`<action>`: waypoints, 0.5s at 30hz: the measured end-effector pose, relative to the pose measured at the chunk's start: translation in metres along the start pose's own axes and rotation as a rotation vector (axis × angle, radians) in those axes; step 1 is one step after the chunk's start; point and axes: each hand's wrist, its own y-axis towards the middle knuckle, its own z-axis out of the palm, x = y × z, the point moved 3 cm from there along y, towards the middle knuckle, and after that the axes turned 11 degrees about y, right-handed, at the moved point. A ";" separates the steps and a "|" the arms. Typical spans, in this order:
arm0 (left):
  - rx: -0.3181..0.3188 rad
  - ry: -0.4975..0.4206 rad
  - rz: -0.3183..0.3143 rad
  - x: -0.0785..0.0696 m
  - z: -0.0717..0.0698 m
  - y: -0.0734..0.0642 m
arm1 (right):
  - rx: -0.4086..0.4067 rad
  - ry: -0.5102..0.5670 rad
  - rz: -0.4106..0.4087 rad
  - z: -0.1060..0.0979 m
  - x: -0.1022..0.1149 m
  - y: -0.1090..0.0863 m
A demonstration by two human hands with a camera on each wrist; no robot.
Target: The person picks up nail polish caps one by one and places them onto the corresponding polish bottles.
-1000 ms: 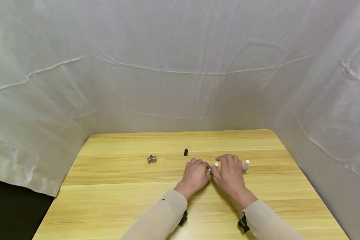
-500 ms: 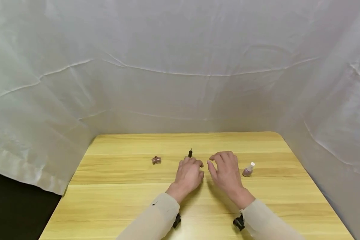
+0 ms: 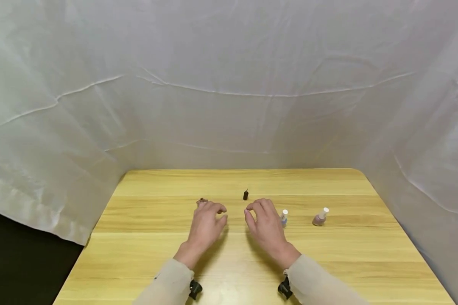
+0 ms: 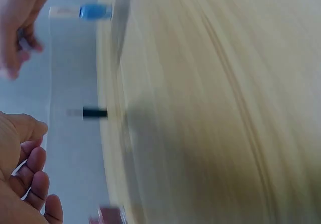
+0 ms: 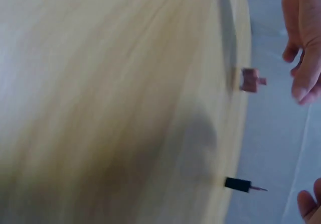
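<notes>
My left hand (image 3: 206,224) hovers with loosely bent fingers and holds nothing. It partly covers a brownish-pink, star-shaped nail polish bottle (image 3: 202,201), whose capless neck shows in the right wrist view (image 5: 262,81). Between the hands and farther back, a black nail polish cap (image 3: 246,195) stands on its end with its brush pointing up. My right hand (image 3: 266,224), also holding nothing, has thumb and fingers apart. Just to its right is a blue nail polish bottle (image 3: 284,221) with a white cap, partly hidden by that hand.
Farther right, a purple nail polish bottle (image 3: 319,220) with a white cap stands upright. Everything rests on a wood-grain table (image 3: 351,262). Pale cloth (image 3: 229,127) hangs behind the table and along both sides.
Both hands were together at the blue nail polish bottle a second ago and have come off it. The left has moved left to the star-shaped bottle; the right has shifted left, uncovering the blue one.
</notes>
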 end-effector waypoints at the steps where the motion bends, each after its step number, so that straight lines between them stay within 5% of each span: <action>1: -0.007 -0.018 -0.019 0.006 -0.003 -0.001 | 0.004 0.003 0.038 0.003 -0.001 -0.001; 9: -0.012 -0.156 -0.233 0.061 -0.013 -0.003 | 0.132 0.078 0.446 0.023 -0.012 -0.010; 15: 0.078 -0.343 -0.414 0.101 -0.009 0.003 | 0.206 0.070 0.562 0.029 -0.018 -0.014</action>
